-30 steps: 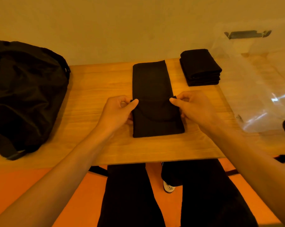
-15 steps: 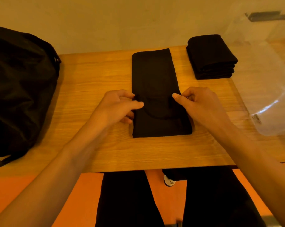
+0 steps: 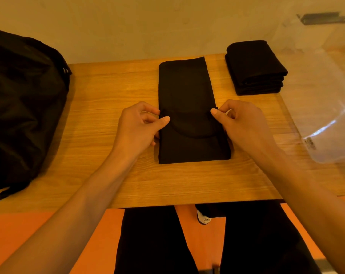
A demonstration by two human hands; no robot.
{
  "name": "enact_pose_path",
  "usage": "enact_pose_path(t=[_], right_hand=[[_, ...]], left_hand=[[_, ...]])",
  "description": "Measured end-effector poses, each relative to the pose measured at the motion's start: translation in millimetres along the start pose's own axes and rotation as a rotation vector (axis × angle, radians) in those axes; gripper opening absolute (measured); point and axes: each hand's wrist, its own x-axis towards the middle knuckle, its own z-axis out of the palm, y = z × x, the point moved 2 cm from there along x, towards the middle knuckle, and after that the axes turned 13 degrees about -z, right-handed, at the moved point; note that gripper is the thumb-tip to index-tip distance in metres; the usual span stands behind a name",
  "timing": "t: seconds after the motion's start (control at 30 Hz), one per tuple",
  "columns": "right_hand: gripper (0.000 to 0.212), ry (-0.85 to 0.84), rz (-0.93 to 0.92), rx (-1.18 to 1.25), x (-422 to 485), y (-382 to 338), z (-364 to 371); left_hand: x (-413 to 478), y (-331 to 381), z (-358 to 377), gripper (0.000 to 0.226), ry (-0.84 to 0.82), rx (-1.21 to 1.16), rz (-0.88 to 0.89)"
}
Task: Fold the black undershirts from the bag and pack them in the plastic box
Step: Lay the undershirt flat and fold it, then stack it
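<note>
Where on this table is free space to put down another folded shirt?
Bare table lies between the bag and the left hand, and along the near edge, this side of the undershirt. The right side is crowded: the folded stack, the plastic box, the right hand.

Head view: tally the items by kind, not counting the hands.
Undershirt being folded: 1
Stack of folded undershirts: 1 (number of pieces in it unclear)
Black bag: 1
Clear plastic box: 1
Total: 4
</note>
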Motion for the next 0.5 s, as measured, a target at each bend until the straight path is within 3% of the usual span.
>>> enact_pose_path(t=[0.27,0.4,0.5], right_hand=[[0.025,0.058,-0.029,-0.136,-3.4,0.8,4.1],[0.03,0.203,-0.119,-0.155,-19.3,-6.8,2.4],[0.046,0.158,-0.35,-0.307,-31.2,-16.1,8.6]], left_hand=[[-2.7,-4.8,-0.7,0.026,0.096,0.098,0.068],[-19.4,-7.3,-3.4,0.028,0.345,0.465,0.372],[-36.8,-8.5,4.6,0.044,0.304,0.579,0.554]])
